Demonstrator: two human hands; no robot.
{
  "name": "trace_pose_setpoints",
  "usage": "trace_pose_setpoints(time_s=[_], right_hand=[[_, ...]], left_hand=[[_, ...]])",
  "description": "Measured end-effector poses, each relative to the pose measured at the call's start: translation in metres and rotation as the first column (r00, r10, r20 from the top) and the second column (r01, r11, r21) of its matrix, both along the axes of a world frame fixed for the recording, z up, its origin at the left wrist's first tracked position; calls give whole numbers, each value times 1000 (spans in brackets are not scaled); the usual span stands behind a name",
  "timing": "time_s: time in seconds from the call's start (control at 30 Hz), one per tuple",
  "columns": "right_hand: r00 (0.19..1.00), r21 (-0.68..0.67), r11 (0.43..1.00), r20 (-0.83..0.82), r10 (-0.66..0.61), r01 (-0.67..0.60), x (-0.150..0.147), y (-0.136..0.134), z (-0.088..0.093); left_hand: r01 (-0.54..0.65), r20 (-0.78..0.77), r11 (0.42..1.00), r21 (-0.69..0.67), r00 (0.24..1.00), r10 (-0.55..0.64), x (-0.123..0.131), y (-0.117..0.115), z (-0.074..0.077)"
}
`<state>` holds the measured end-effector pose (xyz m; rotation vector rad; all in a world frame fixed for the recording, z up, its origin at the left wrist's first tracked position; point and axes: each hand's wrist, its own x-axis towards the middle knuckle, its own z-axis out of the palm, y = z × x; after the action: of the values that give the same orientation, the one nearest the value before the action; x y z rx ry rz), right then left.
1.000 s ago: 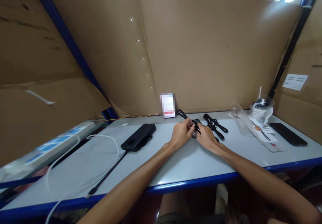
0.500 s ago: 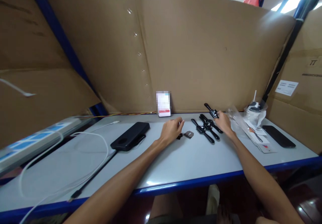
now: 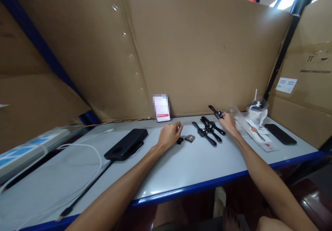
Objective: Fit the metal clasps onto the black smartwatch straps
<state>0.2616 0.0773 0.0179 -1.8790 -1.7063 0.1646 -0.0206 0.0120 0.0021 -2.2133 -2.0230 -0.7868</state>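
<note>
At the back right of the table, my right hand point(image 3: 228, 123) is closed around one end of a black spokeshave point(image 3: 217, 111), its other handle pointing to the back left. Several more black spokeshaves point(image 3: 207, 130) lie crossed in a loose group just left of that hand. My left hand point(image 3: 169, 134) rests low over the table with its fingers curled in; what they hold, if anything, is hidden. Beside its thumb sits a small black knob-like part point(image 3: 180, 140). A flat metal blade point(image 3: 190, 138) with a slot lies between the knob-like part and the spokeshaves.
A lit phone point(image 3: 162, 108) leans on the cardboard back wall. Left are a black power bank point(image 3: 126, 144), white cables and a power strip point(image 3: 33, 148). Right are clear plastic packaging with cards point(image 3: 259, 139), a wrapped cup point(image 3: 256, 111) and a dark phone point(image 3: 280, 134).
My view has turned slightly to the right, so everything sits further left in the picture. Both hands keep almost the same places and poses.
</note>
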Motion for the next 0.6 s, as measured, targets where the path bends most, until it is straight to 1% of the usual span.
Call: trace_pose_setpoints(time_s=[0.1,0.17,0.23,0.3,0.4,0.5,0.6], right_hand=[[986,44,987,-54,159,-156,-16,-9,2],[958,15,959,-45,283,-282,-32,-21,1],[930,-26,930,-5,367,-367,-49,-35,0],[909,-67,912,81,408,-404,-63,-50,0],[890,-133,904,169,424,-406,-76,-68,0],[864,-171,892,228,449,-419,-79,-76,0],[825,-165,888,328,459,-428,-79,-79,1]], left_hand=[[-6,2,1000,4,1000,6,2,-1,1],[2,4,1000,6,1000,-2,4,-2,2],[29,9,1000,7,1000,-29,6,-4,2],[85,4,996,13,996,-85,9,-5,2],[228,-24,973,46,974,-227,15,-8,0],[373,-57,926,54,927,-370,21,-10,-2],[448,-78,894,16,892,-445,24,-10,-5]])
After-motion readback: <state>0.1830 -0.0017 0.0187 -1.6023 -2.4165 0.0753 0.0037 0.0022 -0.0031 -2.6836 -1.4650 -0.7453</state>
